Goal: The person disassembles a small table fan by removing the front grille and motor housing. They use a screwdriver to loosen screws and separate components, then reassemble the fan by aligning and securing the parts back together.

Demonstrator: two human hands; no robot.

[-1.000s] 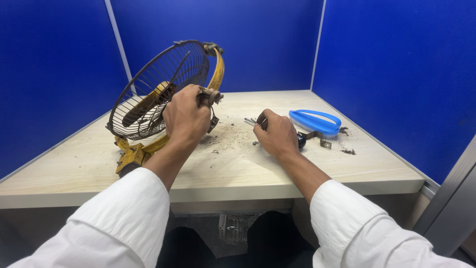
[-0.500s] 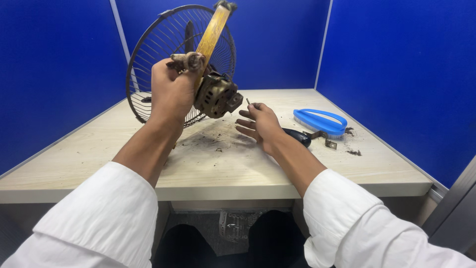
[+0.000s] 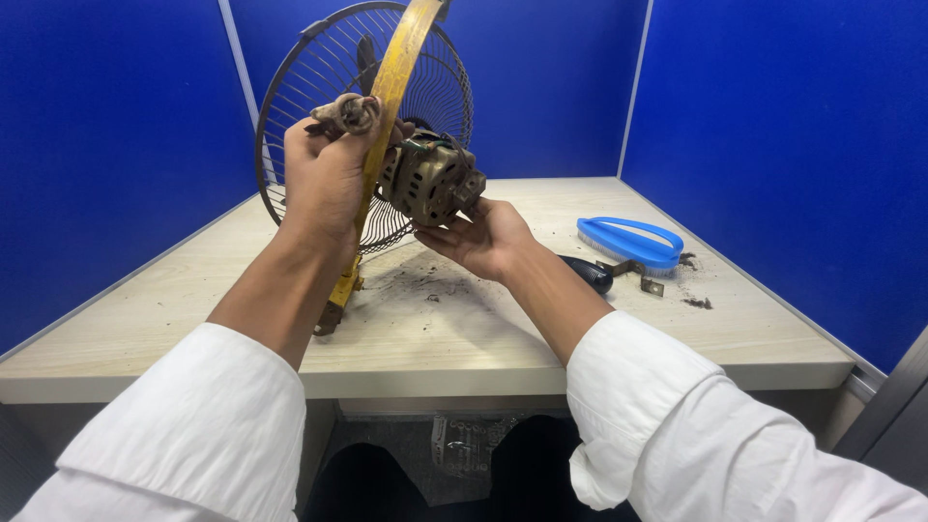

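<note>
An old fan assembly stands tilted upright on the desk: a dark wire guard (image 3: 319, 87), a yellow metal bracket (image 3: 394, 87) and a dusty brown motor (image 3: 430, 179). My left hand (image 3: 324, 179) grips the yellow bracket near a rusty knob (image 3: 353, 113). My right hand (image 3: 478, 237) cups the underside of the motor with fingers spread against it. The bracket's lower end (image 3: 333, 309) rests on the desk.
A blue scrubbing brush (image 3: 628, 242) lies at the right of the pale wooden desk (image 3: 464, 338), with a black-handled tool (image 3: 588, 274) and small metal pieces (image 3: 638, 275) beside it. Dark dust is scattered mid-desk. Blue partition walls enclose three sides.
My left hand has lifted the fan from lying on the desk to upright. My right hand left the tool on the desk and moved up under the motor.
</note>
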